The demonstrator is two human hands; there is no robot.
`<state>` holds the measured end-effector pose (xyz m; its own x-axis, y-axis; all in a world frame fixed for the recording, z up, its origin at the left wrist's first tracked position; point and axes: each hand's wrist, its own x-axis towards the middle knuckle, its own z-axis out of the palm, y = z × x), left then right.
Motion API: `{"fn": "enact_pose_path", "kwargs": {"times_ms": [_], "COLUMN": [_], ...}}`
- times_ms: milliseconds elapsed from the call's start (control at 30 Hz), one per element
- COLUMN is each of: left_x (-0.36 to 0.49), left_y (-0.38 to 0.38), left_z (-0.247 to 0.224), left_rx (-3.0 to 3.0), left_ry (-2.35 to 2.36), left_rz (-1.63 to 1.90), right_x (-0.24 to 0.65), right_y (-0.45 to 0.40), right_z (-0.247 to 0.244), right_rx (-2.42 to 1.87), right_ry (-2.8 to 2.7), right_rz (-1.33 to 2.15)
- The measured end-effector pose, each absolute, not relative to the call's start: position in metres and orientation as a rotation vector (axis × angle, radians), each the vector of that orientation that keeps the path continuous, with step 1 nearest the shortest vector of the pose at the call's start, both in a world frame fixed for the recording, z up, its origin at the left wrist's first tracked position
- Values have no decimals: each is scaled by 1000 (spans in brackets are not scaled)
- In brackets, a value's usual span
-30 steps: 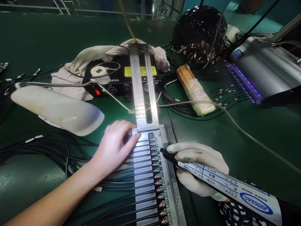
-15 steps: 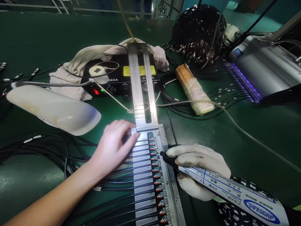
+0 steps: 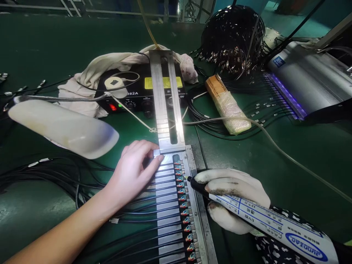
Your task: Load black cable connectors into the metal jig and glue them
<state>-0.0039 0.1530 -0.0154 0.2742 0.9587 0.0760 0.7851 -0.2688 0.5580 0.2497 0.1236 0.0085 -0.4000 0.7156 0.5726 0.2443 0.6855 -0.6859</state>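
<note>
A metal fixture [image 3: 169, 209] holds a column of small connectors [image 3: 184, 205] with black cables running off to the left. My bare left hand [image 3: 136, 165] grips the fixture's upper left edge, thumb on top and fingers curled at its side. In my gloved right hand [image 3: 233, 198] is a labelled dispensing syringe [image 3: 269, 220], its black nozzle pointing left. The tip is at one of the upper connectors; whether it touches is too small to tell. A hinged slotted metal plate [image 3: 159, 91] extends beyond the fixture's top end.
Behind stands a black control box [image 3: 137, 101] with cloth around it. A white lamp shade [image 3: 66, 128] is at the left. To the right lie a wrapped block [image 3: 231, 110], a cable bundle [image 3: 231, 36] and a silver machine [image 3: 308, 77] with violet light. A clear tube [image 3: 288, 154] crosses the green table.
</note>
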Motion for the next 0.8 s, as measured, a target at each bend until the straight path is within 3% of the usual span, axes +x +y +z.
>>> {"fn": "enact_pose_path", "kwargs": {"times_ms": [800], "left_x": [-4], "left_y": [152], "left_z": [-15], "left_rx": [2146], "left_ry": [1567], "left_rz": [582], "right_x": [253], "right_y": [123], "right_z": [5], "right_rx": [-762], "right_ry": [-1988], "right_rz": [653]}}
